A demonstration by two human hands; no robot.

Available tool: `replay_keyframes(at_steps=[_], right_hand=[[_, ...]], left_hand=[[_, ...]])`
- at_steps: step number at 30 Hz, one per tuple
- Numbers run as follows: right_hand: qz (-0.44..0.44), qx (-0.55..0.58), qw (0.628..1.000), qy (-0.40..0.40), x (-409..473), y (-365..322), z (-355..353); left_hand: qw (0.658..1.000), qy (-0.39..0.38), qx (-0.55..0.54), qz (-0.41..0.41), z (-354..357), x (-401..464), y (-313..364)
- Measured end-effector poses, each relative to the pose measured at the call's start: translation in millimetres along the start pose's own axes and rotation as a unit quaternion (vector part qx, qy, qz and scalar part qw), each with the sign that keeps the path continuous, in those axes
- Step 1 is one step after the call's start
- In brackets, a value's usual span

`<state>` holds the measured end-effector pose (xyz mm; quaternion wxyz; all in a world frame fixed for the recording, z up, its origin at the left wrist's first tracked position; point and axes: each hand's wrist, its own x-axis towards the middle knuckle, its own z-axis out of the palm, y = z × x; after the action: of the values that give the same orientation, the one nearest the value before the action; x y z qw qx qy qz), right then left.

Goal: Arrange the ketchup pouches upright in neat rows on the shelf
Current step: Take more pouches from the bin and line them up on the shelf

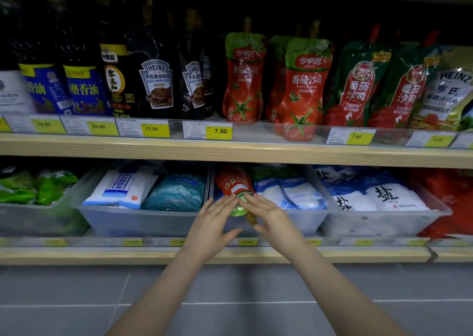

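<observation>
A: What's nearest?

B: Two bare forearms reach in over the grey tiled floor (76,297). The left hand (213,222) and right hand (272,219) meet at the front of the lower shelf (102,255), fingers straight and spread, fingertips touching a ketchup pouch (234,184).

A: Is either grip closed round it?

B: No, both lie flat against it, nothing pinched.

A: And where is that pouch?

B: Lying tilted in a clear plastic bin (143,222), spout end towards the hands, between bags of salt (122,187).

A: Farther back?

B: On the upper shelf (230,150), more red pouches (303,90) stand upright, right of centre, one just ahead of the others. Left of them stand dark Heinz pouches (157,85) and dark bottles (82,90). Yellow price tags (219,131) run along the shelf edge.
</observation>
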<state>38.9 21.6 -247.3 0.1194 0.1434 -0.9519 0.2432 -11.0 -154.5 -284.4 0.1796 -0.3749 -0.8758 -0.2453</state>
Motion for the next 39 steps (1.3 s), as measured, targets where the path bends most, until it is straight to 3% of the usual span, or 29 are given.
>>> replay_keyframes(at_steps=[4,9,14,17,19,21,26,29,32,35,37,39], right_hand=[[-0.016,0.026,0.997,0.072,-5.8,-9.2,-9.1],[-0.044,0.103,0.982,0.153,5.8,-40.8,-76.7],[0.019,0.141,0.979,0.145,25.7,-61.6,-118.9],[0.084,0.336,0.922,0.175,26.7,-61.6,-124.1],[0.119,0.416,0.890,0.143,20.9,-61.9,-121.3],[0.149,0.427,0.885,0.109,15.8,-64.5,-114.4],[0.174,0.478,0.848,0.151,15.1,-68.1,-119.2],[0.162,0.463,0.865,0.108,8.6,-69.8,-116.3],[0.184,0.401,0.891,0.108,4.0,-71.1,-109.6],[0.183,0.404,0.888,0.123,6.8,-69.3,-115.8],[0.172,0.412,0.884,0.137,14.2,-70.4,-127.0],[0.137,0.425,0.880,0.160,27.4,-74.6,-142.3]], left_hand=[[0.997,0.020,-0.070,-0.033,-7.2,-0.2,-1.1],[0.985,0.049,-0.156,-0.063,-22.4,21.7,4.0],[0.952,0.035,-0.273,-0.133,-43.1,48.3,19.6],[0.943,0.003,-0.299,-0.148,-56.2,49.2,21.9],[0.928,-0.030,-0.337,-0.157,-67.1,47.3,27.0],[0.918,-0.062,-0.356,-0.163,-75.5,46.7,32.1],[0.887,-0.067,-0.416,-0.188,-87.7,45.1,50.0],[0.882,-0.045,-0.431,-0.185,-94.2,47.2,59.3],[0.888,-0.068,-0.422,-0.169,-101.9,49.0,65.8],[0.916,-0.054,-0.374,-0.133,-121.4,54.4,59.3],[0.973,0.045,-0.210,-0.084,-143.6,64.6,44.4],[0.989,0.147,-0.013,0.010,-164.3,78.8,27.8]])
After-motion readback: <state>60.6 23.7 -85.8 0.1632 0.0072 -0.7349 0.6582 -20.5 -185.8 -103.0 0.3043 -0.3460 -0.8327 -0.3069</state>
